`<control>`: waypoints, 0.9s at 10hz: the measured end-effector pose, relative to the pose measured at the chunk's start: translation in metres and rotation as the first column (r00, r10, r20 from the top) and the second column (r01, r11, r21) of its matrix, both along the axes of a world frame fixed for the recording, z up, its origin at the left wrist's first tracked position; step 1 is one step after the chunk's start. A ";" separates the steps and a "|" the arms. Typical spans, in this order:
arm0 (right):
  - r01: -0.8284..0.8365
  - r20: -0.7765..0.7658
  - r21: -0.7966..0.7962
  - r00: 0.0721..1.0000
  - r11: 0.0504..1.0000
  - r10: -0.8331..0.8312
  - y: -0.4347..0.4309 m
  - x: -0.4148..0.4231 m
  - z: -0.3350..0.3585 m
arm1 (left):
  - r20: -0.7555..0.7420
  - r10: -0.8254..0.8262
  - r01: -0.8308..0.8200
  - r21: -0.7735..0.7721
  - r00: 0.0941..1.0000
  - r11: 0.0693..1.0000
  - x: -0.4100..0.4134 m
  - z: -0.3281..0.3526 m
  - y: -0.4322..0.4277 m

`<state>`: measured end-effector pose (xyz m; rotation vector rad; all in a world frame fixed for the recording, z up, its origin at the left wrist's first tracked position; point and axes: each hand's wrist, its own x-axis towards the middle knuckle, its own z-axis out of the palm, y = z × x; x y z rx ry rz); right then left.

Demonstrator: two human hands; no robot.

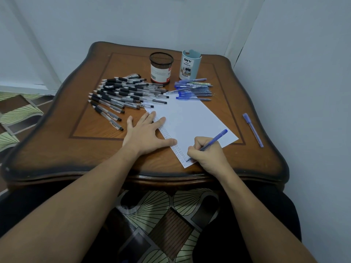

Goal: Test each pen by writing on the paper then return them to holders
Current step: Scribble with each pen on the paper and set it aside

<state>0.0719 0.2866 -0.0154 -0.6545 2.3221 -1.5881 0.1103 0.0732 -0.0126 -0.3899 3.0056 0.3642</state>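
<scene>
Head view shows the testing step: the left hand [145, 132] lies flat, pinning the paper [191, 122] on the desk [76, 149], the right hand [207, 153] grips a blue pen [212, 142] writing at the near corner; next, probably drop it in a holder [190, 64].

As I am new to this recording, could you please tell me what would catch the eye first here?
The right hand writes with a blue pen at the near corner of the white paper, while the left hand lies flat across its left edge. A big heap of black pens sprawls on the left of the table, and the mesh holder and blue-grey holder stand at the far side.
</scene>
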 end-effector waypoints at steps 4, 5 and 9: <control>0.000 0.002 0.001 1.000 1.000 0.000 0.001 0.000 -0.001 | -0.018 0.003 -0.003 0.008 1.000 1.000 0.001 -0.001 0.000; 0.004 0.010 -0.025 1.000 1.000 -0.004 0.002 -0.001 -0.001 | -0.016 0.001 -0.001 0.009 1.000 1.000 0.001 -0.001 0.001; -0.003 -0.006 0.006 1.000 1.000 0.003 0.002 0.000 -0.001 | -0.010 -0.002 0.002 0.003 1.000 1.000 -0.001 -0.002 0.000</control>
